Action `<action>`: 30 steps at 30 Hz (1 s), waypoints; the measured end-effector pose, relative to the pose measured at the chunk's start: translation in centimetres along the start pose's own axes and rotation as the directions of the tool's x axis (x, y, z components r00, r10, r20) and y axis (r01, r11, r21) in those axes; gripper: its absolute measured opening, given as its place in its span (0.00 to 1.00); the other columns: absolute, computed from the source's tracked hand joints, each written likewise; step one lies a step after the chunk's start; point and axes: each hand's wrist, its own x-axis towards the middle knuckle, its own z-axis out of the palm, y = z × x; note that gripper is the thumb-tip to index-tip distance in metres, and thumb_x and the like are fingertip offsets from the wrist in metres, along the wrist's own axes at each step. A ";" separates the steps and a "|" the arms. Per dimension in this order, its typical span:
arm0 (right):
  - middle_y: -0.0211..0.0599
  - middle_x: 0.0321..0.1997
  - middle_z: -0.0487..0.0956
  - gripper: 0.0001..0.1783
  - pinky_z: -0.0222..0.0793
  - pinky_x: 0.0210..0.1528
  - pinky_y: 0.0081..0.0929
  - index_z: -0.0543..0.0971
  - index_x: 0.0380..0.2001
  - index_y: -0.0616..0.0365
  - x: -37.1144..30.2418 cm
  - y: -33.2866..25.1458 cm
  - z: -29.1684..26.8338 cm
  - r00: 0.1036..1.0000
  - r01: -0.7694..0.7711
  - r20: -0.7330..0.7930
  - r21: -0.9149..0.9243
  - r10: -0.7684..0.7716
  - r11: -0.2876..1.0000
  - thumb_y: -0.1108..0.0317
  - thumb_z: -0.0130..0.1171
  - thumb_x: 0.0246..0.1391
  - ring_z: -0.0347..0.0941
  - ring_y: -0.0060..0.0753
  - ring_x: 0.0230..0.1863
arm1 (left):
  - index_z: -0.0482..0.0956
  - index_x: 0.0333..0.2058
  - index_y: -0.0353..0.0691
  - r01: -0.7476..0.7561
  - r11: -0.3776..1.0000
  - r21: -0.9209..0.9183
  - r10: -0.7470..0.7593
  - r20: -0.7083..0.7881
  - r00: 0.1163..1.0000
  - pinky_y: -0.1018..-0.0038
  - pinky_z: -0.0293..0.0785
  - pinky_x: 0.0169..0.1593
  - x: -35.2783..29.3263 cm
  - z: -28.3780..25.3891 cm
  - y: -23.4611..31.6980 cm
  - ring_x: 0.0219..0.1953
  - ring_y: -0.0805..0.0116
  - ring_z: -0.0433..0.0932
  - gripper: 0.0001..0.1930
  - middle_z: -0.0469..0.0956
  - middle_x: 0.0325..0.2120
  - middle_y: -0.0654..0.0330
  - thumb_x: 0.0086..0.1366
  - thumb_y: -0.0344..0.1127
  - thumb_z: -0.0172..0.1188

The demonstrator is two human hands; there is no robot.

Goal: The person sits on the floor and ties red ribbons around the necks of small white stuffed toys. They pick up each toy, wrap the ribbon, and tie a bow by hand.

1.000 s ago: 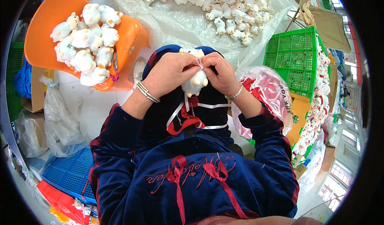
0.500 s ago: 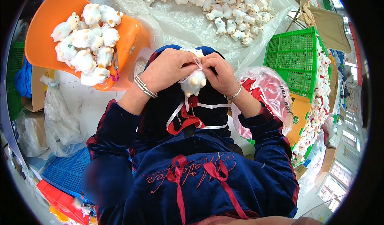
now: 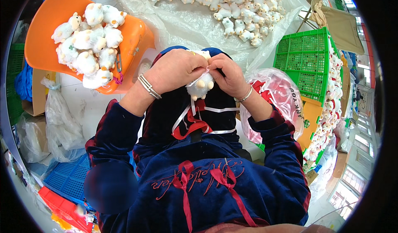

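Observation:
A small white plush toy (image 3: pixel 200 87) with cream feet sits upside-down-looking between my knees, its feet toward me. Over it my left hand (image 3: pixel 176 70) and my right hand (image 3: pixel 227 74) come close together, fingertips pinched on a thin whitish ribbon at the toy's neck. Most of that ribbon is hidden behind the fingers. On my lap lies a red cloth piece (image 3: pixel 191 129) with white ribbons (image 3: pixel 222 109) trailing from it.
An orange chair (image 3: pixel 45 30) at the left holds several similar plush toys (image 3: pixel 85 40). Ahead, a large heap of them (image 3: pixel 244 9) lies on clear plastic sheeting (image 3: pixel 174 30). At the right are a green crate (image 3: pixel 302 65) and a plastic bag (image 3: pixel 286 96) with red pieces.
My fingertips have drawn closer together over the toy's neck. The pale strip and tag that showed between them are now mostly covered. My left forearm has shifted slightly left.

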 end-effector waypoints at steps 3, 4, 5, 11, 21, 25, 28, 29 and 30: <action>0.42 0.39 0.80 0.13 0.76 0.41 0.33 0.75 0.39 0.59 0.5 -0.6 0.0 1.000 0.013 -0.027 -0.009 -0.013 1.000 0.82 0.65 0.52 0.78 0.46 0.39 | 0.78 0.30 0.38 0.078 0.995 -0.061 -0.082 -0.064 0.995 0.60 0.77 0.35 -0.2 0.8 0.4 0.30 0.49 0.81 0.09 0.80 0.25 0.51 0.64 0.38 0.61; 0.42 0.38 0.79 0.13 0.75 0.41 0.33 0.75 0.39 0.59 0.5 -0.6 0.1 1.000 0.011 -0.027 -0.010 -0.011 1.000 0.82 0.65 0.52 0.78 0.45 0.38 | 0.78 0.30 0.38 0.090 0.994 -0.062 -0.095 -0.086 0.992 0.60 0.76 0.35 -0.3 1.1 0.5 0.30 0.50 0.81 0.09 0.80 0.25 0.51 0.63 0.37 0.61; 0.42 0.38 0.79 0.13 0.75 0.41 0.33 0.75 0.40 0.59 0.4 -0.7 0.1 1.000 0.007 -0.028 -0.012 -0.007 1.000 0.82 0.65 0.52 0.78 0.45 0.38 | 0.77 0.30 0.38 0.102 0.993 -0.063 -0.108 -0.107 0.988 0.60 0.76 0.34 -0.5 1.3 0.5 0.29 0.50 0.81 0.09 0.80 0.24 0.52 0.62 0.37 0.62; 0.41 0.36 0.78 0.14 0.74 0.38 0.31 0.75 0.41 0.60 -0.3 -0.9 0.2 0.996 -0.083 -0.042 0.032 0.084 0.996 0.82 0.66 0.52 0.76 0.41 0.35 | 0.74 0.29 0.38 0.190 0.957 -0.221 -0.237 -0.207 0.949 0.62 0.75 0.32 -1.9 2.7 1.0 0.27 0.53 0.80 0.08 0.78 0.22 0.54 0.59 0.33 0.64; 0.38 0.32 0.75 0.17 0.71 0.36 0.31 0.77 0.44 0.58 -0.5 -1.5 -0.1 0.989 -0.143 -0.053 -0.025 0.142 0.989 0.81 0.66 0.51 0.74 0.39 0.33 | 0.77 0.31 0.35 0.204 0.915 -0.349 -0.333 -0.364 0.870 0.76 0.75 0.31 -2.9 4.0 1.3 0.23 0.75 0.77 0.05 0.78 0.22 0.61 0.59 0.26 0.65; 0.37 0.32 0.75 0.16 0.71 0.36 0.31 0.78 0.44 0.58 0.1 -1.8 -0.5 0.990 -0.140 0.028 -0.030 0.140 0.990 0.79 0.66 0.51 0.74 0.40 0.32 | 0.79 0.34 0.34 0.227 0.914 -0.335 -0.340 -0.331 0.880 0.78 0.76 0.32 -3.2 4.0 1.3 0.25 0.76 0.78 0.05 0.80 0.24 0.61 0.59 0.25 0.66; 0.37 0.32 0.76 0.15 0.71 0.36 0.32 0.79 0.44 0.58 0.4 -2.0 -0.6 0.986 -0.164 0.045 0.003 0.163 0.987 0.78 0.66 0.52 0.75 0.40 0.33 | 0.81 0.36 0.34 0.250 0.899 -0.360 -0.362 -0.287 0.887 0.79 0.77 0.34 -2.9 3.5 1.5 0.27 0.76 0.80 0.06 0.81 0.26 0.61 0.60 0.26 0.67; 0.37 0.32 0.76 0.14 0.71 0.36 0.32 0.80 0.44 0.58 0.5 -1.9 -0.6 0.988 -0.145 0.047 0.003 0.144 0.989 0.78 0.66 0.52 0.75 0.40 0.33 | 0.81 0.37 0.34 0.258 0.893 -0.368 -0.365 -0.260 0.894 0.79 0.77 0.34 -2.9 3.1 1.8 0.27 0.76 0.80 0.07 0.81 0.26 0.61 0.60 0.26 0.67; 0.37 0.33 0.76 0.14 0.71 0.36 0.32 0.80 0.43 0.58 0.5 -1.8 -0.6 0.991 -0.125 0.050 0.002 0.125 0.992 0.77 0.66 0.52 0.75 0.40 0.33 | 0.81 0.38 0.34 0.266 0.888 -0.375 -0.368 -0.232 0.900 0.79 0.78 0.35 -3.0 2.9 2.0 0.27 0.76 0.80 0.07 0.82 0.26 0.61 0.61 0.26 0.67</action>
